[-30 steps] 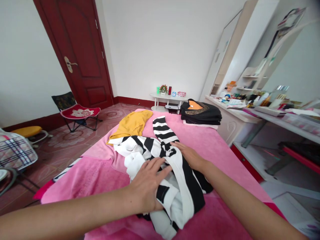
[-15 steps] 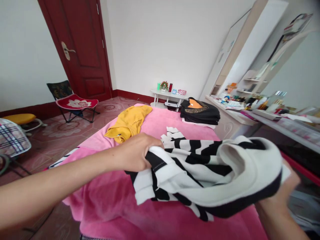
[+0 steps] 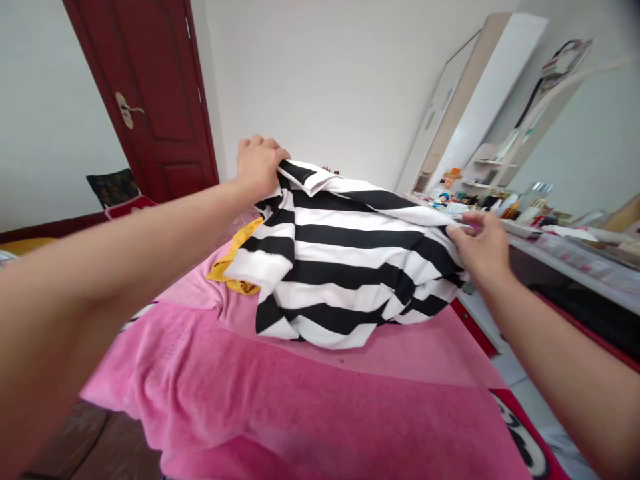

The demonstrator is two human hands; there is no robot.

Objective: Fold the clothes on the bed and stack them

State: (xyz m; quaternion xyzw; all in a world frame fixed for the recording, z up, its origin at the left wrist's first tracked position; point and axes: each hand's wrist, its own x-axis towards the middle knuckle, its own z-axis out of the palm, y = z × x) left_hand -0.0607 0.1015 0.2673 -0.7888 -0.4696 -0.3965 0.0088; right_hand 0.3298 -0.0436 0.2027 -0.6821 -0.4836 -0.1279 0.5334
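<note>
A black-and-white striped shirt (image 3: pixel 340 260) hangs stretched between my two hands above the pink blanket (image 3: pixel 320 400). My left hand (image 3: pixel 261 167) grips its upper left edge, fingers closed over the cloth. At the upper right edge, my right hand (image 3: pixel 480 243) pinches the fabric between thumb and fingers. The lower part of the shirt drapes down close to the blanket; whether it touches I cannot tell. Behind its left side, part of a yellow garment (image 3: pixel 240 247) shows on the blanket, the rest being covered from view.
A cluttered dressing table (image 3: pixel 530 227) with a mirror stands to the right. At the back left are a dark red door (image 3: pixel 150 100) and a folding chair (image 3: pixel 113 189), partly behind my left arm. A tall white cabinet (image 3: pixel 450 107) stands against the far wall.
Both hands have risen and moved farther out, and the bunched shirt is now spread into a hanging sheet of stripes. It now hides the dark folded clothes and most of the yellow garment.
</note>
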